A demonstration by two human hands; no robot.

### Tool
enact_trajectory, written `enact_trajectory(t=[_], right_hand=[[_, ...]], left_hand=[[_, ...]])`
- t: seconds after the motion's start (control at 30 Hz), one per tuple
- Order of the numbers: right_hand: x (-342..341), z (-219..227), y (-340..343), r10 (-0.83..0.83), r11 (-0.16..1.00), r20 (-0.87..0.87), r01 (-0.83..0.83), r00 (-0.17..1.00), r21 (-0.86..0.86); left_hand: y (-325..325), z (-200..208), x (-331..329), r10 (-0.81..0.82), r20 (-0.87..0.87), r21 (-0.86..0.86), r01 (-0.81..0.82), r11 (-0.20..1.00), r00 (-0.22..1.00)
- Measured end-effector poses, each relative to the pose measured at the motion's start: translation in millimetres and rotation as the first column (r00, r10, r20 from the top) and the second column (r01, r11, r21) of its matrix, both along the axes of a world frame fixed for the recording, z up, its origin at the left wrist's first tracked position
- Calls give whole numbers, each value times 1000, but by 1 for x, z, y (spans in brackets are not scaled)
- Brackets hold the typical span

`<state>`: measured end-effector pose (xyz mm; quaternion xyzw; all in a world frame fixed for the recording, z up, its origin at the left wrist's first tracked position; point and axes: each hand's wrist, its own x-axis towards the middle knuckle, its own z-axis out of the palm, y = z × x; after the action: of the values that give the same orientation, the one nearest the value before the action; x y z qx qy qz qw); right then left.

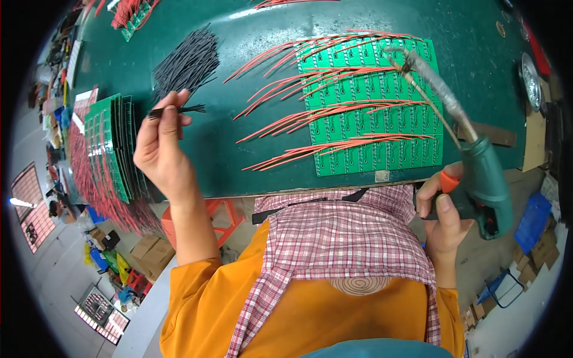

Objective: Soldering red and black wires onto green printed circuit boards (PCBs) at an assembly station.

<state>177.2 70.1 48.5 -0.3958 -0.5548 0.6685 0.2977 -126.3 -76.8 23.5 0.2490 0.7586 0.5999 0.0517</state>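
My left hand [164, 143] is closed in a pinch on a small bunch of short black wires [194, 108], held above the table. Just beyond it lies a loose pile of the same black wires [188, 62]. My right hand [444, 209] grips a green soldering gun [484, 173] with an orange trigger. Its long metal nozzle reaches forward and left over the far right part of a green circuit board panel [376, 164]. Four rows of red wires [280, 125] lie across that panel, their free ends trailing left onto the table.
A stack of green circuit boards [104, 143] with red wires hanging off stands at the table's left edge. More wired boards [132, 21] lie far left. A metal dish [530, 77] and a brown strip [492, 134] are at the right. An orange-red stool [224, 221] stands below the table.
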Motion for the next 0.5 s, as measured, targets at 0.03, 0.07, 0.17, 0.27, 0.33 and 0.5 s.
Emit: enact_trajectory(t=[0.03,0.07,0.17,0.27,0.33,0.5], right_hand=[[-4,9,4,5,1000,-33,-5,999,1],[-10,17,9,24,998,-74,-20,997,56],[-31,36,25,33,985,-100,-16,994,174],[-51,42,55,187,949,-140,-142,972,280],[-60,48,81,306,939,22,-305,952,158],[-94,5,103,515,840,-136,-530,847,-119]], left_hand=[[-4,3,-3,-37,36,34,36,999,999],[-6,4,-4,-55,34,28,54,998,998],[-7,-5,1,-77,45,16,76,997,996],[-4,1,11,-70,-60,6,71,997,996],[2,11,13,-176,-322,-96,152,984,930],[41,21,67,-722,-548,-540,480,691,423]])
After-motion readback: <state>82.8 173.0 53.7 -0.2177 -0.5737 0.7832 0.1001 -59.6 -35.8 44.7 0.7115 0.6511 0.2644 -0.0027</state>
